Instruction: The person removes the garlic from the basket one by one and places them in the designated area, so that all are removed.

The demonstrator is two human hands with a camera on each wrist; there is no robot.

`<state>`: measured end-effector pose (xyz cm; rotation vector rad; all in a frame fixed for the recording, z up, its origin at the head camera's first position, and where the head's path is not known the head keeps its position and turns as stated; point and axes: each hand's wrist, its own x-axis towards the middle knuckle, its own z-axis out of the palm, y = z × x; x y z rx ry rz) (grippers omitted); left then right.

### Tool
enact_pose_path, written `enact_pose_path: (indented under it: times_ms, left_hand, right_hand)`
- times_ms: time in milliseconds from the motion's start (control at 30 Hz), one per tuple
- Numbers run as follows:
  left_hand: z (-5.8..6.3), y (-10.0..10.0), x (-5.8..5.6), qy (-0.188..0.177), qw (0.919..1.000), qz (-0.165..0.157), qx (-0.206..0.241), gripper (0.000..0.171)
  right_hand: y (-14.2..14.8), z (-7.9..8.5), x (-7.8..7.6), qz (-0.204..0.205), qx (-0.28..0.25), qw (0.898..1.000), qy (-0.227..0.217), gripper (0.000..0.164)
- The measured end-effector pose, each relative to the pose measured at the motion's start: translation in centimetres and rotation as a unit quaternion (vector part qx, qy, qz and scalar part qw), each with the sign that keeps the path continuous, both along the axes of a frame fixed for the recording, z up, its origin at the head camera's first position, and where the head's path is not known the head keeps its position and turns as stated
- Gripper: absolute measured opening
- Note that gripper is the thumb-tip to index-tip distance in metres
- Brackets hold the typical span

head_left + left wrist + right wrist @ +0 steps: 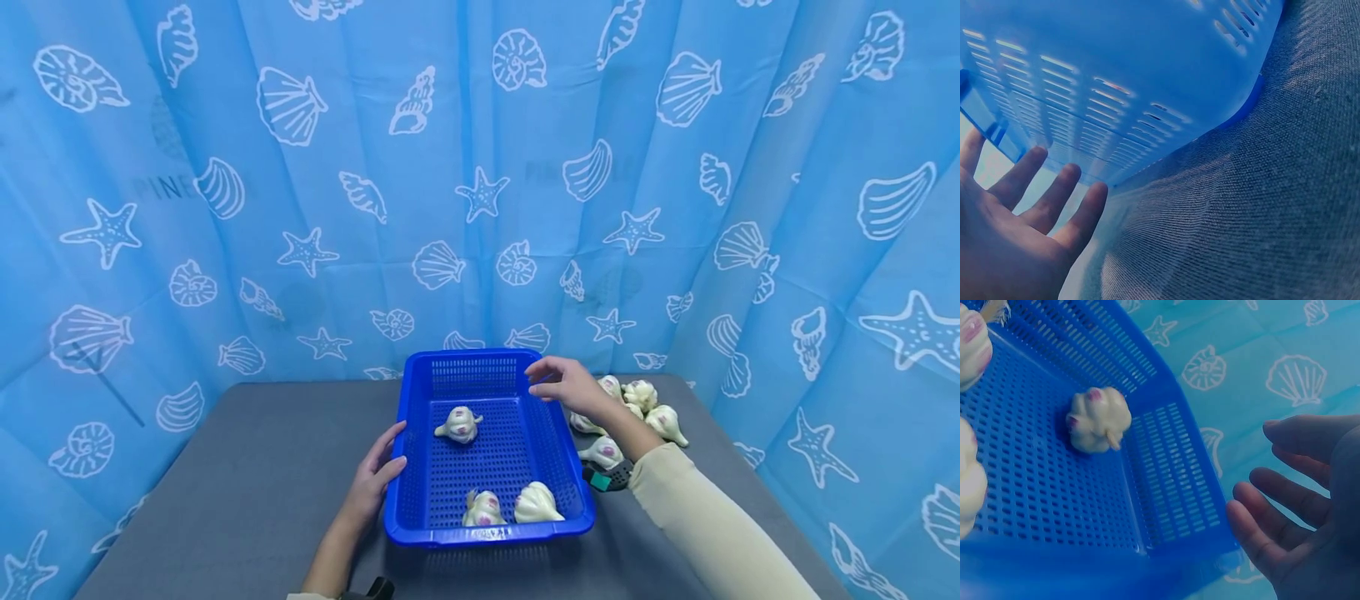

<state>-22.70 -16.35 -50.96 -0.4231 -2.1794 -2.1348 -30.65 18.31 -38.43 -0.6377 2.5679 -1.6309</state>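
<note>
A blue plastic basket point(491, 533) with slotted walls stands in the middle of the table. Three garlic bulbs lie in it: one garlic bulb point(459, 424) towards the far left, two others point(536, 503) along the near wall. My left hand point(369, 482) is at the basket's left side, fingertips and thumb against the rim, its fingers fairly straight in the left wrist view. Over the far right corner hovers my right hand point(572, 387), fingers loosely bent and holding nothing. More garlic bulbs point(664, 423) are heaped right of the basket, partly hidden by the right forearm.
A grey cloth covers the table point(285, 475). Blue curtains point(480, 250) printed with white shells and starfish hang behind it and along both sides. One garlic bulb point(602, 452) of the heap lies close to the basket's right wall.
</note>
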Motion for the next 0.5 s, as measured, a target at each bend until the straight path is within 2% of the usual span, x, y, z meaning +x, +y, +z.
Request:
enact_pose_path:
  times_ms: [300, 500]
  left_hand:
    - [-0.1, -0.1, -0.2, 0.005, 0.9999, -0.006, 0.007, 0.053]
    - [0.2, -0.1, -0.1, 0.001, 0.9999, -0.007, 0.011, 0.053]
  right_hand:
    - [-3.2, 0.2, -0.7, 0.015, 0.046, 0.999, 0.006, 0.028]
    - [-5.3, -0.4, -1.6, 0.016, 0.074, 0.997, 0.007, 0.027]
